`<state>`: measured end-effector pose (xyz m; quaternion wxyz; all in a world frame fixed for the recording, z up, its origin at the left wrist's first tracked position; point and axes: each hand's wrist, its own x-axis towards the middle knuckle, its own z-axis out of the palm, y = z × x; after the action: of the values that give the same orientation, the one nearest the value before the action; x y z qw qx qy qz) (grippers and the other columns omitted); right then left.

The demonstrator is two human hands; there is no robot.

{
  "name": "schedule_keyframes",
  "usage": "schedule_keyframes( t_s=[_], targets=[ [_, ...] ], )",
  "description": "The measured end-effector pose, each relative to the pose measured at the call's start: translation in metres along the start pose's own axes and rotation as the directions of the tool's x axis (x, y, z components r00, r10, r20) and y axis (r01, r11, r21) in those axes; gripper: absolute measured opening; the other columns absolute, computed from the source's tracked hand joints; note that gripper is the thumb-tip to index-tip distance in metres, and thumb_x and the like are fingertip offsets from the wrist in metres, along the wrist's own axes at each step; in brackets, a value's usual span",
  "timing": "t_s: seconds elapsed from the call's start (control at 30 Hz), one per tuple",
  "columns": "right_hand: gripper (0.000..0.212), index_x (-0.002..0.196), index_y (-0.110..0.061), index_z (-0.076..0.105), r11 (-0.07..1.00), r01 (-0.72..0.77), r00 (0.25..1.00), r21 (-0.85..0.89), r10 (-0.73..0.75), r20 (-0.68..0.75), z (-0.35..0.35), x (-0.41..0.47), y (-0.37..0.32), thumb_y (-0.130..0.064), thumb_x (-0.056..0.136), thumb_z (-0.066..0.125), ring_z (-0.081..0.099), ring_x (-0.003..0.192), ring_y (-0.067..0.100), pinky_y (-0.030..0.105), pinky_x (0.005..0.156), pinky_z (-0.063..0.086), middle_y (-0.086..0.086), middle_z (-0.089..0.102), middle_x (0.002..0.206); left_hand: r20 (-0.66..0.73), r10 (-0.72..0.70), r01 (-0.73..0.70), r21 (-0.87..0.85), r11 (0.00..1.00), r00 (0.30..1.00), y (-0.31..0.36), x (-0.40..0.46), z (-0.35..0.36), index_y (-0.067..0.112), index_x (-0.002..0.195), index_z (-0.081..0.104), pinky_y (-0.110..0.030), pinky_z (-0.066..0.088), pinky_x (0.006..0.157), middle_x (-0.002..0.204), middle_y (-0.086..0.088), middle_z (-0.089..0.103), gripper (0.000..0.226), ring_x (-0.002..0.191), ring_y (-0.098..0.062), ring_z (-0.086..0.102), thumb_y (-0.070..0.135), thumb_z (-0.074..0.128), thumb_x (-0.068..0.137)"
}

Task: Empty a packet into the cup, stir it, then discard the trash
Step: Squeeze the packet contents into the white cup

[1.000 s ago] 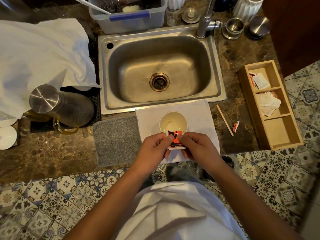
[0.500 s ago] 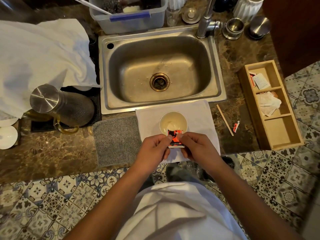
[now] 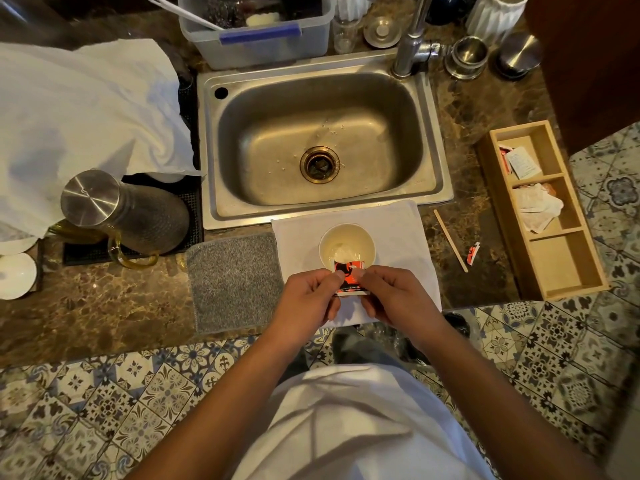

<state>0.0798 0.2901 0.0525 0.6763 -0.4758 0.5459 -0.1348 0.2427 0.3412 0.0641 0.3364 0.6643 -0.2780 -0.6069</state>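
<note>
A white paper cup [image 3: 346, 244] stands on a white napkin [image 3: 398, 230] at the counter's front edge, with pale liquid and a little white powder inside. Both hands pinch a small red, black and white packet [image 3: 350, 278] over the cup's near rim. My left hand [image 3: 308, 299] grips its left side and my right hand [image 3: 391, 296] its right side. The packet's open end tips toward the cup. A wooden stir stick [image 3: 450, 240] lies on the counter to the right, beside a torn red packet scrap [image 3: 472, 253].
A steel sink [image 3: 318, 140] sits behind the cup. A grey cloth [image 3: 235, 275] lies to the left, with a glass jug [image 3: 128, 216] beyond it. A wooden tray [image 3: 554, 271] with packets stands at the right. A plastic bin [image 3: 256, 39] and steel pots line the back.
The packet has shifted slightly between my fingers and stays over the cup's near rim. Both hands stay in place.
</note>
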Motion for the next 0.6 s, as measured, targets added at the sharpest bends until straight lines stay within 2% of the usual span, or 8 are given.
schedule_keyframes(
  t_s=[0.07,0.13,0.3,0.6],
  targets=[
    [0.046,0.07,-0.003,0.063,1.0,0.001,1.0,0.0,-0.001,0.009,0.0007,-0.0007,-0.0001,-0.032,0.105,0.056,0.042,0.045,0.016,0.022,0.047,0.036,0.005,0.055,0.051,-0.006,0.0,0.0,-0.001,1.0,1.0,0.0005,0.0001,-0.0002,0.007,0.065,0.056,-0.019,0.032,0.044,0.044,0.0,0.049,0.042,0.038,-0.01,0.036,0.022,0.053,0.105],
    [0.047,0.071,0.0,0.062,1.0,0.003,1.0,-0.007,-0.003,0.013,0.0009,-0.0012,0.0003,-0.031,0.105,0.056,0.041,0.045,0.015,0.022,0.047,0.036,0.005,0.054,0.051,-0.003,-0.005,0.005,-0.003,1.0,1.0,0.0007,-0.0003,-0.0004,0.008,0.065,0.056,-0.02,0.032,0.044,0.044,0.0,0.049,0.042,0.038,-0.01,0.035,0.023,0.053,0.104],
    [0.045,0.077,0.004,0.063,1.0,0.006,1.0,-0.018,-0.006,0.005,0.0001,0.0001,0.0015,-0.03,0.105,0.056,0.043,0.046,0.015,0.024,0.05,0.036,0.003,0.054,0.051,0.013,-0.022,0.023,-0.03,0.999,1.0,-0.0008,-0.0004,-0.0005,-0.004,0.074,0.06,-0.02,0.035,0.045,0.046,-0.003,0.05,0.045,0.04,-0.011,0.038,0.029,0.053,0.105],
    [0.047,0.076,0.004,0.063,1.0,-0.009,1.0,-0.018,0.009,-0.011,-0.0005,0.0013,0.0016,-0.033,0.105,0.057,0.043,0.046,0.015,0.025,0.049,0.036,0.004,0.055,0.051,0.011,-0.002,0.002,-0.013,1.0,1.0,-0.0012,0.0009,0.0006,0.004,0.069,0.06,-0.024,0.033,0.046,0.046,0.0,0.05,0.043,0.041,-0.012,0.037,0.027,0.053,0.105]
  ],
)
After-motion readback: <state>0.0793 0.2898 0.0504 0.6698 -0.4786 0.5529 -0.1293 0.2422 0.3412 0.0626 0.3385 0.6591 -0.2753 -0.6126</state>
